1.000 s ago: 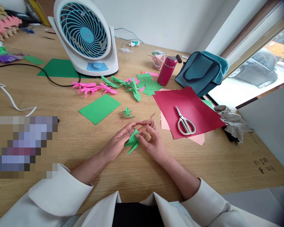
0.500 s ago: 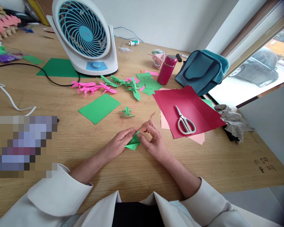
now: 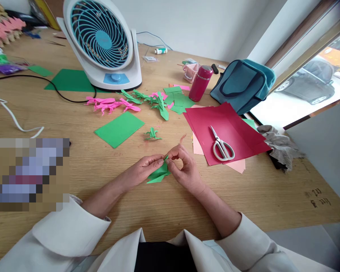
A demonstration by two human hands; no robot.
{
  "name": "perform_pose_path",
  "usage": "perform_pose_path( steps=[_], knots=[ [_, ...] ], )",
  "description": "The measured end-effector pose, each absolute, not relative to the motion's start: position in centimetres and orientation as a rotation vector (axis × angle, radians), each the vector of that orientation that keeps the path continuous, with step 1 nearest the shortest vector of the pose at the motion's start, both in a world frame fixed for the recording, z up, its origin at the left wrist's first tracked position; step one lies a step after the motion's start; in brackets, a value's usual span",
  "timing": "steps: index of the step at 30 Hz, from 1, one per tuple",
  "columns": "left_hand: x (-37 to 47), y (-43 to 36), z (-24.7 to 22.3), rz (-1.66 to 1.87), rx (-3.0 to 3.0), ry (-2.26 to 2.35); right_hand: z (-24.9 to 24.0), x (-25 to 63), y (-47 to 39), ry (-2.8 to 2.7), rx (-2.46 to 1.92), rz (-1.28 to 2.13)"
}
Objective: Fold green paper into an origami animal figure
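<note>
Between my two hands is a piece of folded green paper (image 3: 159,174), its pointed flaps hanging toward me. My left hand (image 3: 143,170) grips its upper left part, thumb lying along the fold. With thumb and index finger my right hand (image 3: 184,169) pinches its top right corner; the other fingers curl above. Part of the paper is hidden under the fingers. Just beyond my hands stands a small green origami frog (image 3: 152,133). Farther left lies a flat stack of green paper (image 3: 119,129).
Silver scissors (image 3: 222,145) rest on red sheets (image 3: 238,128) to the right. Pink origami figures (image 3: 109,105) and green ones (image 3: 161,105) lie before a white fan (image 3: 133,75). A red flask (image 3: 200,84) and a teal bag (image 3: 240,88) stand farther back.
The folded green paper has tilted, its lower flap swinging slightly left and down. My left thumb has shifted over it, while my right hand keeps its pinch at the top.
</note>
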State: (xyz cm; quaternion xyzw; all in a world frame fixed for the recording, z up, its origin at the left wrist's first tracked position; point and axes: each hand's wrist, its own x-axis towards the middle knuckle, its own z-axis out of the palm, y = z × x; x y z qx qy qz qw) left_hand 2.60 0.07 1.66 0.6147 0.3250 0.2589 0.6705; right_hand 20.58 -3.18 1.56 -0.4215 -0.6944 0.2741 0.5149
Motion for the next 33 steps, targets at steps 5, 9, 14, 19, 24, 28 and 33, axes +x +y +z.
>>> perform_pose_path(
  steps=[5,9,14,19,24,28,33],
  knots=[
    [2.37,0.26,1.52,0.54,1.424,0.71,1.98,20.66,-3.3,-1.659,-0.996,0.675],
    [2.29,0.43,1.41,0.52,1.465,0.68,2.37,20.73,-3.39,-1.658,-1.001,0.674],
    [2.3,0.52,1.44,0.486,1.504,0.66,2.38,20.75,-3.4,-1.656,-1.003,0.684],
    [2.26,0.48,1.6,0.487,1.53,0.671,2.41,20.82,-3.44,-1.654,-1.012,0.677],
    [2.31,0.41,1.76,0.484,1.541,0.671,2.53,20.79,-3.47,-1.665,-0.998,0.668],
    [2.36,0.38,1.84,0.483,1.542,0.659,2.46,20.79,-3.49,-1.667,-1.003,0.673],
    [2.32,0.41,1.78,0.476,1.559,0.67,2.31,20.85,-3.55,-1.646,-1.049,0.658]
  ],
)
